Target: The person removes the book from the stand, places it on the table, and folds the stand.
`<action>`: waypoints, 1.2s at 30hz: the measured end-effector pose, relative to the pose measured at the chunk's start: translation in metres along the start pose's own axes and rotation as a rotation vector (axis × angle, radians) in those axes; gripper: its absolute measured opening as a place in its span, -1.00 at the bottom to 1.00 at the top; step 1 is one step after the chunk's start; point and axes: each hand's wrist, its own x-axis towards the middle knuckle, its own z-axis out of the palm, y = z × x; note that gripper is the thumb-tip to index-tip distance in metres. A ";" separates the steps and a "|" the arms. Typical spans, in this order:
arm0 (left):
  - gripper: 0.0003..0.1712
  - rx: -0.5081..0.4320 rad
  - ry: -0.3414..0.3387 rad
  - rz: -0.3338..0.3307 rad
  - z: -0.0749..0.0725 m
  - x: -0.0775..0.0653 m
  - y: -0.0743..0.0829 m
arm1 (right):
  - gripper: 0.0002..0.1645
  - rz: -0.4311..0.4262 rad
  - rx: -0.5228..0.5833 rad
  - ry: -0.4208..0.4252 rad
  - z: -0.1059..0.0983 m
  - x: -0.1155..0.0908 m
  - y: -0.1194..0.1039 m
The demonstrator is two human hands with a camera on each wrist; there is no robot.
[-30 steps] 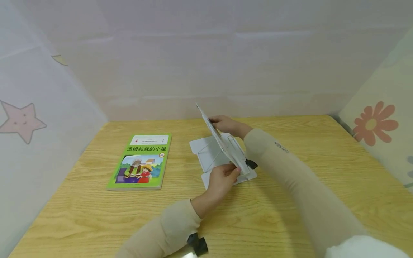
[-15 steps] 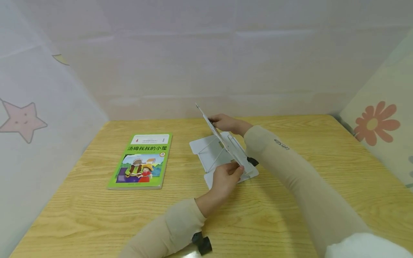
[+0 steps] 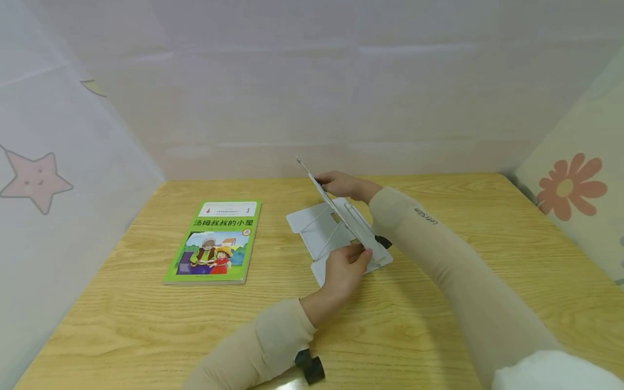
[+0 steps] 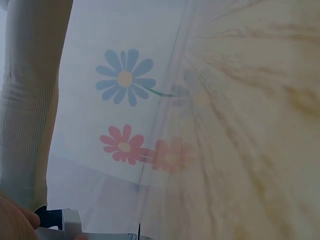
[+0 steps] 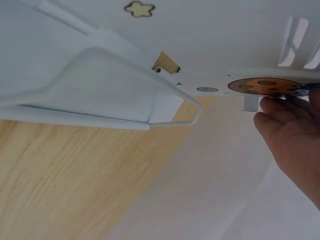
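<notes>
A white metal book stand (image 3: 314, 238) stands on the table, its lower plate lying flat and its upper panel tilted up, seen nearly edge-on. My left hand (image 3: 342, 271) pinches the near lower edge of the raised panel, thumb on the right side. At the panel's far upper part, my right hand (image 3: 341, 185) grips from behind; its fingertips are partly hidden. In the right wrist view, this right hand (image 5: 290, 127) has curled fingers at the panel beside an orange spotted print (image 5: 265, 86). A bent wire support (image 5: 195, 107) shows there too.
A green picture book (image 3: 212, 244) lies left of the stand on the wooden table (image 3: 146, 325). Pale printed cloth walls (image 3: 273, 97) rise behind and at both sides. Small black devices, such as the one under the left wrist (image 3: 312, 369), are worn on the arms.
My left hand has shifted slightly right along with the near end of the stand, and the panel looks more edge-on. The right hand keeps its place on the panel.
</notes>
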 end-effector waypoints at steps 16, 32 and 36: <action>-0.53 -0.010 -0.105 -0.044 -0.017 -0.003 0.001 | -0.49 -0.050 -0.008 0.010 -0.012 -0.010 -0.002; -0.35 0.194 -0.062 0.030 -0.074 0.016 0.002 | -0.46 -0.181 0.130 0.104 -0.018 -0.051 -0.017; -0.30 0.288 -0.033 0.050 -0.087 0.029 -0.001 | -0.45 -0.226 0.162 0.120 -0.013 -0.065 -0.017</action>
